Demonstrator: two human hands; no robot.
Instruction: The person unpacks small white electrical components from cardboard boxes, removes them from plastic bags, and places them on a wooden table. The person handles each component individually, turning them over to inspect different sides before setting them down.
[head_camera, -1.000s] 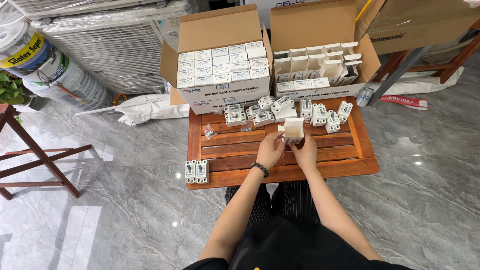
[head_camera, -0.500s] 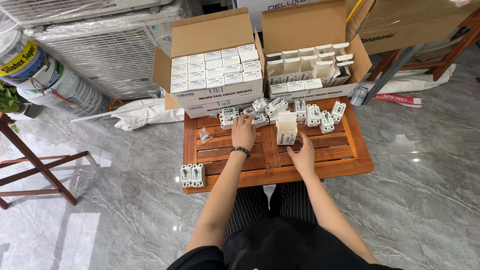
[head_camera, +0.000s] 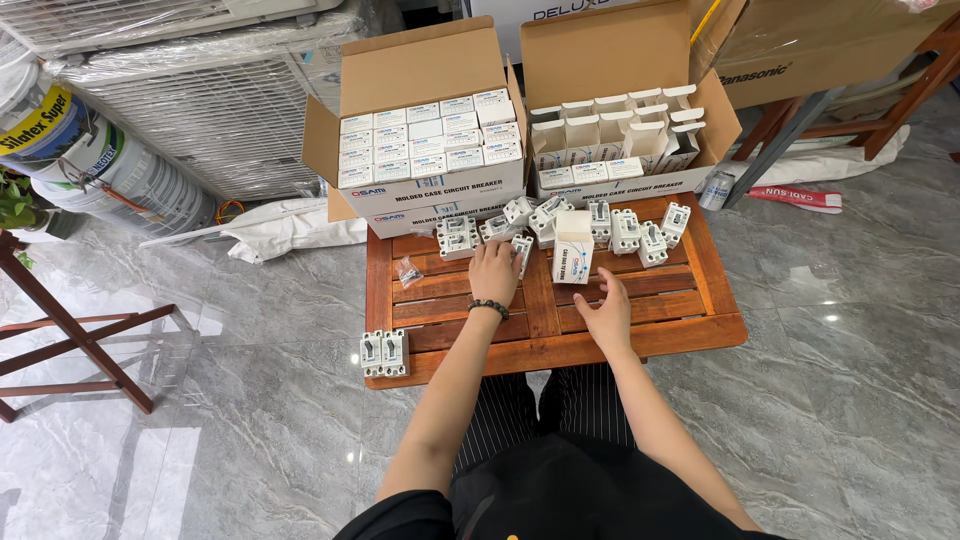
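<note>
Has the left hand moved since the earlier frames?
Yes. The left hand left the small box and went left and forward, toward the breakers.

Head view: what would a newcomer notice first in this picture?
Two open cardboard boxes full of small white cartons stand at the far edge of a low wooden table. In front of them lies a heap of white circuit breakers. The left hand reaches into the heap, while the right hand rests near an upright white carton.

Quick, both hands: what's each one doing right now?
Left hand: closing on a white breaker on the wooden table.
Right hand: open, empty, just below the upright small white box.
</note>
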